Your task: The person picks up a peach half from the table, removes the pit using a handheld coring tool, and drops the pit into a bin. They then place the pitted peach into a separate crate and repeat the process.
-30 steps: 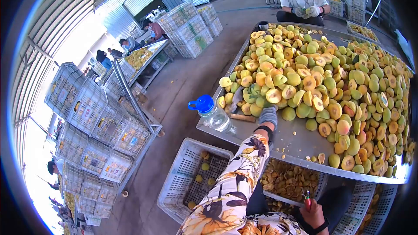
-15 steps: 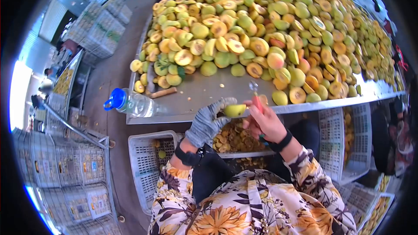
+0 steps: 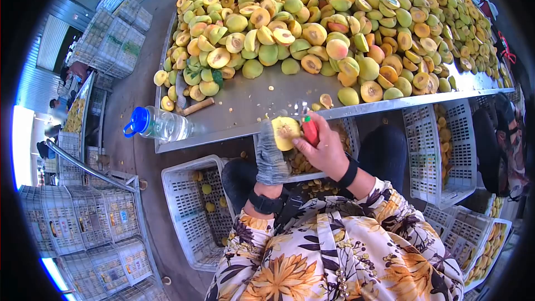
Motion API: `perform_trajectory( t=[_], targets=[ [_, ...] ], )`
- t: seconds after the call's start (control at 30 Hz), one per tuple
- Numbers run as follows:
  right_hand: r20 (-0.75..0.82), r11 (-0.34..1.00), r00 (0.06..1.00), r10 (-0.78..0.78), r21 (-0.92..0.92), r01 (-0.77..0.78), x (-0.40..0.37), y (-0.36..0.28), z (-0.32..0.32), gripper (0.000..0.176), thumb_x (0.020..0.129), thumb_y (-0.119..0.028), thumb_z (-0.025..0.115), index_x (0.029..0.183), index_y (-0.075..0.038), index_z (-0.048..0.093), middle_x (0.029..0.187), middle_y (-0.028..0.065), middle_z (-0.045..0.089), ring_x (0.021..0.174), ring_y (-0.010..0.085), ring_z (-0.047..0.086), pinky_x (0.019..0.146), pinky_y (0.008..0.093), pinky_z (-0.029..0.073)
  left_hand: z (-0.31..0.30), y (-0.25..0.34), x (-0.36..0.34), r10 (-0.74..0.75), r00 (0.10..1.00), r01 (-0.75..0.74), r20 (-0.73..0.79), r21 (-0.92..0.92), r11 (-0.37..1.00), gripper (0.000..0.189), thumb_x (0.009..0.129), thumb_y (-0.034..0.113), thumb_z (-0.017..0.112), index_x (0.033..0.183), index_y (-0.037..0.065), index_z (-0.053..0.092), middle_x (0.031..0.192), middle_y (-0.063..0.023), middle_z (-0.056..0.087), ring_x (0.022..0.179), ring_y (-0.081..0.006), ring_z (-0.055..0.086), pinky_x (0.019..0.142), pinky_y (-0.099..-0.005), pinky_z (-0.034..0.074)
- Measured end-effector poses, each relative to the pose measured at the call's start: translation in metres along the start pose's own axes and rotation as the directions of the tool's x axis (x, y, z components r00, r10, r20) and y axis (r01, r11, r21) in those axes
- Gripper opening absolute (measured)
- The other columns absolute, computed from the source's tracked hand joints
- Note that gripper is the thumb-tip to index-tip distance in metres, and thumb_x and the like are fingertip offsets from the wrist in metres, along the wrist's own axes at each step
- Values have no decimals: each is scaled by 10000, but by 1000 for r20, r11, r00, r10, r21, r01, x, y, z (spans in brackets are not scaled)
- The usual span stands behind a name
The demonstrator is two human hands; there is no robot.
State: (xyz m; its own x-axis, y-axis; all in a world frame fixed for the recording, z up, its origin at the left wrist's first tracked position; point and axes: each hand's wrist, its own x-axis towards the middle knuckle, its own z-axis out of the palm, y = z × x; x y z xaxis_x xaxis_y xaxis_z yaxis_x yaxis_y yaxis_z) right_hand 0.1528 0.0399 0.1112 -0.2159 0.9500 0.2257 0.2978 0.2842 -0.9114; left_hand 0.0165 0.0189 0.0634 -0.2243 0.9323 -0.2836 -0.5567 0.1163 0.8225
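Over the front edge of the metal table (image 3: 245,100), my left hand (image 3: 270,153), in a grey knitted glove, holds a halved yellow fruit (image 3: 286,132) with its cut face showing. My bare right hand (image 3: 327,150) is wrapped round the red handle of a small tool (image 3: 310,128), with its thumb by the fruit's edge. The tool's metal end points up, away from me. Behind both hands lies a large heap of halved and whole yellow-green fruit (image 3: 301,28). One small piece (image 3: 326,100) rests near the table edge.
A water bottle with a blue cap (image 3: 161,125) lies at the table's left corner, near a wooden handle (image 3: 198,106). Plastic crates stand below left (image 3: 192,217) and right (image 3: 429,161). More stacked crates (image 3: 83,217) are far left; a person (image 3: 72,81) is in the background.
The fruit has turned from its green skin side to show its cut face. My left hand is now more upright. The view has shifted, so the table and heap appear higher and further left.
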Motion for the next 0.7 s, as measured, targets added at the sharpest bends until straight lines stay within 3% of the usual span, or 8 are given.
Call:
perform_trajectory(
  t=[0.1,0.23,0.33,0.47,0.5,0.57,0.63,0.7],
  targets=[
    [118,995,990,74,-69,-66,-5,5,-11,459,746,-238,677,1099,-23,476,795,210,600,728,360,605,624,358,482,16,22,-14,-84,993,76,-79,-91,993,550,835,548,460,1127,85,508,1015,-47,572,908,-161,559,777,-290,480],
    [129,997,989,70,19,-73,-17,6,-19,492,743,-274,687,1092,5,480,773,200,601,706,338,611,620,347,479,10,33,-18,-227,973,226,34,28,974,569,836,561,440,1139,84,505,991,-55,585,844,-160,586,692,-285,513],
    [132,996,988,76,44,-82,-16,6,-25,526,741,-300,693,1104,16,481,786,177,604,712,284,614,650,324,477,-1,26,-12,-196,948,123,250,279,952,592,844,549,430,1167,57,484,1032,-90,571,879,-180,582,736,-297,506],
    [363,976,925,113,134,-172,-7,-1,-39,548,732,-308,708,1111,21,489,848,135,612,767,191,585,708,300,466,7,30,-6,-301,821,235,485,193,953,678,819,627,388,1168,52,473,1043,-94,561,887,-199,577,763,-310,500],
    [360,975,926,115,136,-174,-9,2,-36,548,732,-308,708,1111,21,489,848,135,612,767,191,585,708,300,466,6,24,-3,-304,820,237,485,197,951,678,819,627,388,1168,52,473,1043,-94,561,887,-199,577,763,-310,500],
    [416,959,900,133,176,-223,-9,4,-27,508,753,-264,697,1118,19,486,798,113,611,707,147,589,650,276,474,11,20,2,-162,962,126,220,171,977,751,791,681,352,1187,50,445,1059,-101,549,920,-212,566,798,-328,486],
    [383,890,904,193,320,-325,-14,-2,-17,413,787,-223,667,1084,3,488,713,78,587,558,103,553,511,235,451,18,25,-9,-162,965,138,208,125,982,761,796,681,338,1209,47,412,1081,-105,533,960,-225,547,834,-341,465],
    [325,658,865,382,561,-502,-14,-5,-12,313,818,-183,632,1038,-22,477,642,41,548,443,65,479,395,205,379,29,28,-20,-1,989,-3,145,24,1000,761,795,683,339,1200,44,416,1096,-113,526,976,-225,541,840,-340,461]
  ],
)
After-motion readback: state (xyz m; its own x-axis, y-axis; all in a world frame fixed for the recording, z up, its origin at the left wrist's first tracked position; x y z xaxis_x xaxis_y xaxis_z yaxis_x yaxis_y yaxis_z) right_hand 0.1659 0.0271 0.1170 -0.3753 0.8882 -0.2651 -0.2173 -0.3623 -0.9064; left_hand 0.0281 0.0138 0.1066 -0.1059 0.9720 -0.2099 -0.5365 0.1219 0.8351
